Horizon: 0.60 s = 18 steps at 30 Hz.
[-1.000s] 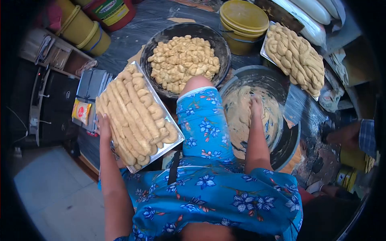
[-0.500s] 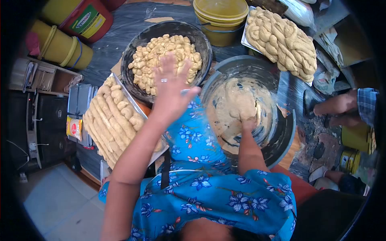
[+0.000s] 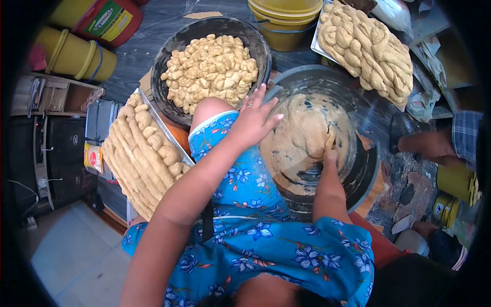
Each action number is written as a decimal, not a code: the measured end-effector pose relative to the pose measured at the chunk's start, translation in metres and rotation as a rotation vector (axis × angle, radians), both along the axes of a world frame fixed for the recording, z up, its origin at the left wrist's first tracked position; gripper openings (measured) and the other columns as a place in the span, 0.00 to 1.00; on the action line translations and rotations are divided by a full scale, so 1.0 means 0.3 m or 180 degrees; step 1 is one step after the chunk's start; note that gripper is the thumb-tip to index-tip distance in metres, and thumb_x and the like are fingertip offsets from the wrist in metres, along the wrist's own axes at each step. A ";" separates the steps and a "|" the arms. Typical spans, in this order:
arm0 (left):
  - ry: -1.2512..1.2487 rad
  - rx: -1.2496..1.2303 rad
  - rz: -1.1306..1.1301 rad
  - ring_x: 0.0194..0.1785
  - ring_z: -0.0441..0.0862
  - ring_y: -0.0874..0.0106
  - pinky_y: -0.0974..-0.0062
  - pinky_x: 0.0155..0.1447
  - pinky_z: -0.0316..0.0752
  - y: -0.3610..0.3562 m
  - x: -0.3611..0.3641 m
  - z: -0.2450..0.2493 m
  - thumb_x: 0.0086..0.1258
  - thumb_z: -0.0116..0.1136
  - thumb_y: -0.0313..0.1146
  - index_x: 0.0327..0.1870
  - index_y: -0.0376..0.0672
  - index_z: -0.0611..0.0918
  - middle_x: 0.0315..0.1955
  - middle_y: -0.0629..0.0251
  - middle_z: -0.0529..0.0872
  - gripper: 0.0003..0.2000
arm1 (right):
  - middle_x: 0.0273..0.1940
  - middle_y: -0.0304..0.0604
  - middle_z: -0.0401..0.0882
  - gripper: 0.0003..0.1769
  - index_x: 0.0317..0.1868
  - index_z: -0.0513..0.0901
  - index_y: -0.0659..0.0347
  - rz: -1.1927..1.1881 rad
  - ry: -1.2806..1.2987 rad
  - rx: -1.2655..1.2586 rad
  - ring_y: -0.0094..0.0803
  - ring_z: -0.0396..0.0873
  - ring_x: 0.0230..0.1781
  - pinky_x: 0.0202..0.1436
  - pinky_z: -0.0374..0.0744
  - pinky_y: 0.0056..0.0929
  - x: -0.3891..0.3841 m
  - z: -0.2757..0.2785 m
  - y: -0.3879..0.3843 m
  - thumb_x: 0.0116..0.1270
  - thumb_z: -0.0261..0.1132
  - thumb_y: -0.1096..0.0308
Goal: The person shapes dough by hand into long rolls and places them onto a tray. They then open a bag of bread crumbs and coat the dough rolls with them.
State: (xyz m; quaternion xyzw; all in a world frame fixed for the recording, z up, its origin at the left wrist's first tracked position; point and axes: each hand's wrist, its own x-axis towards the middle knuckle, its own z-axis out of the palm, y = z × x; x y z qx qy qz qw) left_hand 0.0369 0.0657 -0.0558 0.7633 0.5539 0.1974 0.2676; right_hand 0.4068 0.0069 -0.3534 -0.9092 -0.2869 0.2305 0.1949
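My left hand (image 3: 255, 118) is open, its fingers spread and a ring on one of them. It hangs over my knee, fingertips near the left rim of a wide dark tub (image 3: 369, 176). Soft beige dough (image 3: 305, 125) lies in that tub, smeared over the bottom with dark patches showing through. My right hand (image 3: 331, 152) reaches into the tub at the dough's right side, its fingers closed on a pale strip of dough (image 3: 330, 137). A black basin (image 3: 162, 53) beyond my knee is heaped with small dough lumps (image 3: 209, 71).
To the left, a tray (image 3: 169, 130) bears long dough ropes (image 3: 135, 158). Braided dough (image 3: 368, 51) covers another tray at the upper right. Yellow buckets (image 3: 284, 36) and a red bucket (image 3: 115, 30) stand at the back. Another person's legs (image 3: 427, 146) are at the right.
My left hand has moved right and down, from over the basin to beside the tub. My right hand has shifted slightly right in the dough. My knee now shows beside the basin.
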 end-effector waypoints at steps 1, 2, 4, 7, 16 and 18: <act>0.0017 -0.0018 -0.0018 0.75 0.51 0.48 0.52 0.76 0.45 -0.001 0.002 0.000 0.72 0.48 0.54 0.64 0.41 0.74 0.73 0.42 0.52 0.29 | 0.54 0.55 0.76 0.20 0.48 0.78 0.64 0.0090 0.0094 -0.0119 0.50 0.75 0.55 0.54 0.74 0.41 -0.011 0.034 0.007 0.54 0.65 0.68; 0.0032 -0.0035 -0.0039 0.75 0.51 0.48 0.52 0.76 0.45 -0.003 0.005 0.000 0.72 0.48 0.54 0.65 0.41 0.74 0.73 0.42 0.52 0.29 | 0.53 0.55 0.76 0.19 0.48 0.78 0.64 0.0562 0.0011 -0.0015 0.51 0.75 0.54 0.54 0.74 0.41 -0.022 0.018 0.017 0.54 0.65 0.69; 0.0074 -0.0060 -0.0042 0.75 0.52 0.48 0.52 0.75 0.47 -0.005 0.008 0.003 0.72 0.49 0.53 0.65 0.41 0.74 0.73 0.42 0.52 0.28 | 0.52 0.56 0.76 0.19 0.47 0.78 0.63 0.1501 -0.0160 0.0191 0.51 0.74 0.53 0.53 0.73 0.43 -0.050 -0.010 0.034 0.54 0.64 0.70; 0.0111 -0.0061 -0.0028 0.75 0.53 0.47 0.54 0.74 0.51 -0.009 0.010 0.006 0.72 0.50 0.52 0.64 0.41 0.74 0.73 0.43 0.52 0.27 | 0.49 0.55 0.75 0.13 0.41 0.77 0.63 0.1663 -0.0556 0.0442 0.54 0.74 0.50 0.50 0.74 0.45 -0.195 0.068 -0.050 0.53 0.62 0.73; -0.0068 -0.0004 -0.0089 0.73 0.57 0.49 0.54 0.75 0.51 -0.014 -0.018 0.010 0.70 0.52 0.51 0.62 0.41 0.75 0.72 0.43 0.56 0.27 | 0.51 0.54 0.75 0.15 0.46 0.77 0.66 0.2269 -0.0115 -0.0214 0.49 0.76 0.50 0.50 0.75 0.45 -0.232 0.041 -0.295 0.58 0.59 0.72; -0.0025 0.0074 -0.0100 0.73 0.58 0.49 0.54 0.74 0.53 -0.016 -0.023 0.000 0.69 0.54 0.49 0.61 0.40 0.76 0.71 0.43 0.58 0.26 | 0.50 0.54 0.78 0.19 0.50 0.78 0.66 0.2345 0.0577 -0.0195 0.47 0.78 0.48 0.51 0.75 0.42 -0.221 0.064 -0.266 0.58 0.59 0.69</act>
